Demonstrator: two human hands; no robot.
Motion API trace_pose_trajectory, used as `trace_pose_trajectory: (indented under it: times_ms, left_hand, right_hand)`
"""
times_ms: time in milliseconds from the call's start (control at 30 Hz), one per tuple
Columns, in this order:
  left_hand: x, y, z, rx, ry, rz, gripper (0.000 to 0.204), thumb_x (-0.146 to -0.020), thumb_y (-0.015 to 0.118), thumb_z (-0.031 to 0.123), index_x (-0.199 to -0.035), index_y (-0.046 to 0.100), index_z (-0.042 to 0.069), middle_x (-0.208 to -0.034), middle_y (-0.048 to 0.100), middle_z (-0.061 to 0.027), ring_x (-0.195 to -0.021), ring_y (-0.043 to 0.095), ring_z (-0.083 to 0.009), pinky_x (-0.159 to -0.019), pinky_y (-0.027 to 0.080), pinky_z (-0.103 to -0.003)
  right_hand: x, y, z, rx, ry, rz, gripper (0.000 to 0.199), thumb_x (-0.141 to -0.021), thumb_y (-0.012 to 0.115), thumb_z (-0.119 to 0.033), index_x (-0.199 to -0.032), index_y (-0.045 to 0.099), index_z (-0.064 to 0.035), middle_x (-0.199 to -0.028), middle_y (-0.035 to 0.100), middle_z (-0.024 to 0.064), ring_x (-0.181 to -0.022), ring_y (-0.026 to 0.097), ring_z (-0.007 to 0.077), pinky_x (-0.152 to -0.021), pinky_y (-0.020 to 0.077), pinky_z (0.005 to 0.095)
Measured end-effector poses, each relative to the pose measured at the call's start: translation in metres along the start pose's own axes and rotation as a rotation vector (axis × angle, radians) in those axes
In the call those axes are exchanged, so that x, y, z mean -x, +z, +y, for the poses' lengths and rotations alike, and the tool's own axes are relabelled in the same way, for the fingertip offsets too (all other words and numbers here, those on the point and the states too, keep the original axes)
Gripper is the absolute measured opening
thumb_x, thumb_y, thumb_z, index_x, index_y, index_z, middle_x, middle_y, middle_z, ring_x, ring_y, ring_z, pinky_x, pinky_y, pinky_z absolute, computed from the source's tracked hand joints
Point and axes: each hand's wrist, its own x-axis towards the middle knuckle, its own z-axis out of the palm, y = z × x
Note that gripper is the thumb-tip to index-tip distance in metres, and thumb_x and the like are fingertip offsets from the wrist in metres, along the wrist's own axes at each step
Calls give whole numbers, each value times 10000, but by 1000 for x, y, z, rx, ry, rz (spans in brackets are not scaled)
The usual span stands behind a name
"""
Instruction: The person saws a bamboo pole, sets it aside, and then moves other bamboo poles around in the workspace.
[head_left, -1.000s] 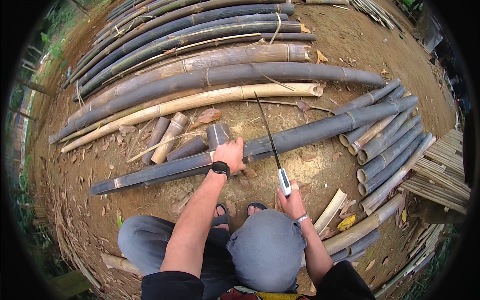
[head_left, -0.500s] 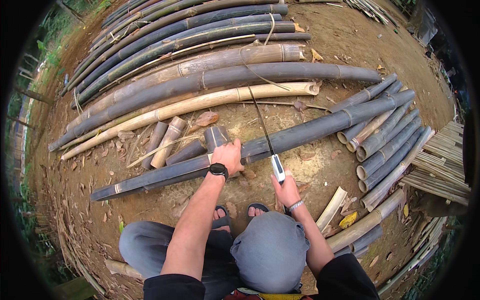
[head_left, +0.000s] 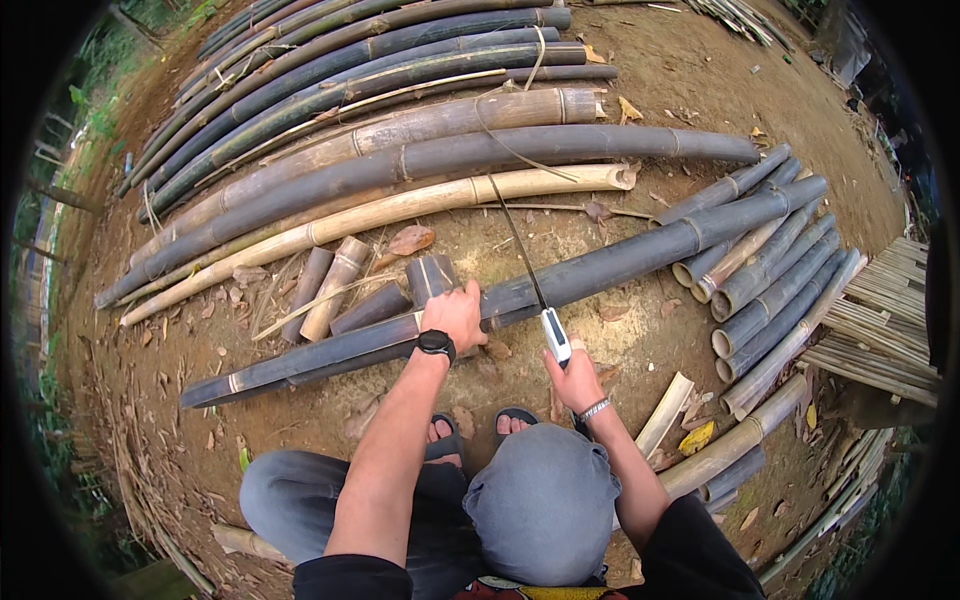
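Note:
A long dark bamboo pole (head_left: pixel 640 254) slants across in front of me, its right part lying over a row of shorter bamboo pieces. My left hand (head_left: pixel 456 318), with a black watch at the wrist, is closed over the pole left of its middle. My right hand (head_left: pixel 575 378) grips the white and dark handle of a handsaw (head_left: pixel 555 338). Its thin blade runs away from me across the pole, touching it just right of my left hand, with the tip reaching toward a pale bamboo pole (head_left: pixel 400 208). Pale sawdust lies on the ground around the blade.
Short bamboo offcuts (head_left: pixel 335 287) lie behind the pole at the left. Several cut bamboo lengths (head_left: pixel 775 295) rest in a row at the right, near a stack of split slats (head_left: pixel 880 315). Many long poles (head_left: pixel 380 75) lie farther back. My sandalled feet (head_left: pixel 445 437) are close below.
The saw blade has shifted slightly, its tip now a little more to the left. My left hand stays on the pole.

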Motion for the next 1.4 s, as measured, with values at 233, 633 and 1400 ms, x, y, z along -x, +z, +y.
trace_pose_trajectory:
  times_ms: [233, 633, 1400]
  left_hand:
    - [1, -3, 1, -17, 11, 6, 636, -657, 880, 335, -1067, 510, 20, -957, 718, -204, -910, 716, -346, -781, 579, -416]
    - [-1, 0, -2, 7, 12, 15, 636, -638, 857, 348, -1060, 514, 19, -935, 718, -205, -905, 707, -361, -770, 566, -446]
    - [-2, 3, -4, 5, 11, 1, 642, -640, 869, 348, -1060, 510, 21, -943, 715, -199, -911, 704, -359, -782, 568, -444]
  right_hand:
    - [76, -8, 54, -53, -166, 29, 359, -925, 676, -287, -1027, 523, 21, -760, 639, 265, -754, 658, 450, -647, 499, 482]
    - [84, -13, 53, -45, -95, -6, 293, -919, 677, -233, -1016, 557, 16, -827, 652, 281, -801, 662, 463, -689, 517, 473]
    - [23, -11, 12, 28, -18, -22, 303, -918, 668, -255, -927, 576, 34, -766, 643, 289, -780, 668, 456, -659, 512, 473]
